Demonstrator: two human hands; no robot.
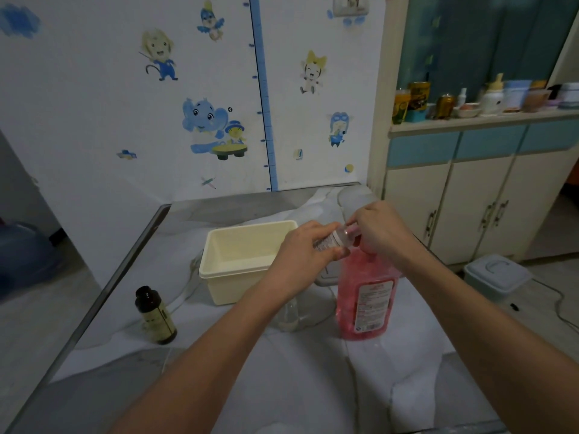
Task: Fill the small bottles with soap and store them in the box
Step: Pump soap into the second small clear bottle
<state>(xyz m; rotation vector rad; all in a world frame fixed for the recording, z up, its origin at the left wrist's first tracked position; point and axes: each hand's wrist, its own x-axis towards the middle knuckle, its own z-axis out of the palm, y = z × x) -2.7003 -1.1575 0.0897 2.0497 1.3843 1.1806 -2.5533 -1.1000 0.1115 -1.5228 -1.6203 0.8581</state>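
- Head view: left hand (300,255) grips the small bottle (332,239), tilted, just above the pink soap bottle (366,296).
- Right hand (382,230) pinches its cap end; likely uncapping before filling.
- Next: steady neck alignment; the box (238,277) waits adjacent on the desk (282,371).

Pink soap bottle (366,296); cream box (238,261); dark brown bottle (155,314).

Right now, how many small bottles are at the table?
3: labelled bottle in the left hand; brown bottle left of the box; clear bottle beside the left forearm. Others may be hidden.
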